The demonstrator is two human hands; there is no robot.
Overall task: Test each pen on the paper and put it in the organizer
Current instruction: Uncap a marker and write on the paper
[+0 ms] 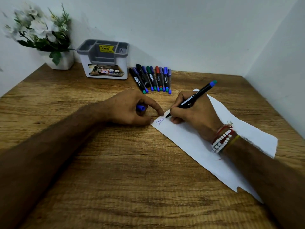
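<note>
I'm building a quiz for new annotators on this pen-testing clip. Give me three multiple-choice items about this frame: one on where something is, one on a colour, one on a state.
1. Where do the spare pens lie?
A. on the table beside the organizer
B. inside the organizer
C. in a drawer

2. What colour is the cap held in the left hand?
A. red
B. green
C. blue

3. What state is the pen in the right hand in?
A. capped and idle
B. uncapped, tip down at the paper
C. lying loose, let go

Answers:
1 A: the row lies on the wood just right of the organizer.
2 C: a blue cap end shows between the curled fingers.
3 B: the bare tip meets the paper next to blue writing.
</note>
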